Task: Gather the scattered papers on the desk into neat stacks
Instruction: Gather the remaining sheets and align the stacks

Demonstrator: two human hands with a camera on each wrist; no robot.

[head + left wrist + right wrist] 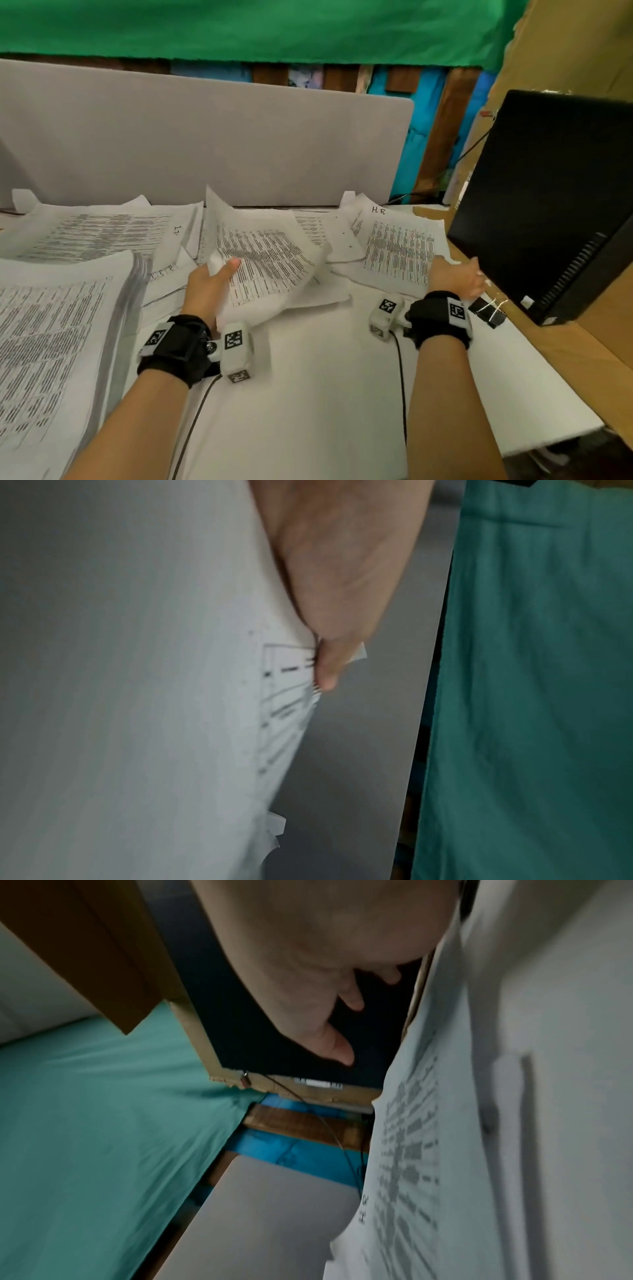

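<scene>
Lying nearest at the left edge of the white desk (325, 394), a thick stack (51, 342) runs its long axis away from the person. Further in, the left hand (209, 284) pinches a printed sheet (263, 263) by its near left corner, thumb on top, the far corner lifted and the long axis pointing away. The right hand (459, 277) hangs slack over the sheet marked H.R (397, 250), gripping nothing, beside a black computer case (548, 205). More sheets (102, 233) lie along the grey divider (205, 137).

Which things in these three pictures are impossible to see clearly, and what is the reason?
- Fingers of left hand: hidden under the lifted printed sheet, head view.
- Printed text: too small and blurred, all views.
- Right hand fingertips: head view hides them; wrist view blurred.
- Thick white paper stack: cut off by left edge.
</scene>
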